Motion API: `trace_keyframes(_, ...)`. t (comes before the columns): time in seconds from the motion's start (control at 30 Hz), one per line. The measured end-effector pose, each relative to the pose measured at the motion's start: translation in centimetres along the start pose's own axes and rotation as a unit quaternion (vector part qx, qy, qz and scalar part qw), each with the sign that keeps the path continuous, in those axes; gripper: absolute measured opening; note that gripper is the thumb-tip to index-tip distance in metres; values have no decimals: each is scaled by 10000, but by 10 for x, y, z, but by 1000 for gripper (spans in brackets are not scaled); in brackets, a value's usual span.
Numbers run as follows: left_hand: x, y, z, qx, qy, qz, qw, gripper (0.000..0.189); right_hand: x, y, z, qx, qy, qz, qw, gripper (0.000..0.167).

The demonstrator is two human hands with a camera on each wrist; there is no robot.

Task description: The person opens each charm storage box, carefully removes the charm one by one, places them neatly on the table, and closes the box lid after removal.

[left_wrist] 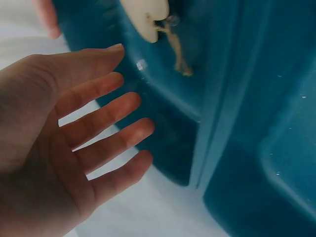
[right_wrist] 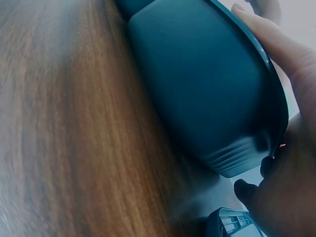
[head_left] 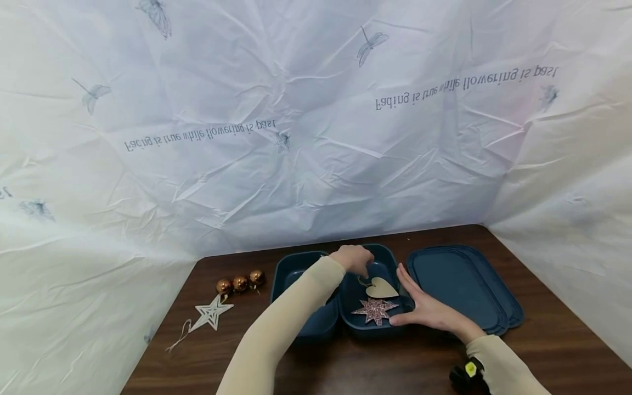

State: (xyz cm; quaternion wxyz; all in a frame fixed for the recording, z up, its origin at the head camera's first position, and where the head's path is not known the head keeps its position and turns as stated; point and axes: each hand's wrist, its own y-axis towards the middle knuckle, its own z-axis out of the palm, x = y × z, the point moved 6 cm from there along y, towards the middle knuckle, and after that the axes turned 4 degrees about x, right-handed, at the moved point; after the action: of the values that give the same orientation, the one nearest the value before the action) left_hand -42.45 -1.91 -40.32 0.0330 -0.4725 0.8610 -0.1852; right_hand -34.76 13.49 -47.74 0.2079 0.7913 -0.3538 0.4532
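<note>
Two dark blue plastic boxes stand side by side, the left box (head_left: pixel 316 325) and the right box (head_left: pixel 353 328). Inside the right one lie a pale wooden heart (head_left: pixel 382 288) with a string loop and a pink glittery star (head_left: pixel 375 310). My left hand (head_left: pixel 353 258) is over the far part of the right box. In the left wrist view its fingers (left_wrist: pixel 106 116) are spread, slightly bent and hold nothing. At the right box's right side, my right hand (head_left: pixel 429 310) has its thumb and fingers spread along the rim; the right wrist view shows the thumb extended there.
Two dark blue lids (head_left: pixel 456 285) lie stacked at the right on the brown wooden table (head_left: pixel 395 365). To the left are three copper-coloured baubles (head_left: pixel 240 283) and a white star (head_left: pixel 211 312) with a string. A printed white cloth (head_left: pixel 296 181) hangs behind.
</note>
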Motion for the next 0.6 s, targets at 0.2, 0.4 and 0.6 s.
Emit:
trace_keyframes(0.2, -1, 1, 10, 254, -6, 74, 9997, 40, 0, 2, 0, -1, -32, 72, 10000, 114)
trace_keyframes(0.4, -2, 3, 18, 546, -270, 74, 9981, 21, 1, 3, -1, -11, 48, 52, 10000, 113)
trace_keyframes(0.6, -6, 5, 31, 836, -329, 197, 9958, 7, -1, 3, -1, -10, -21, 80, 10000, 113)
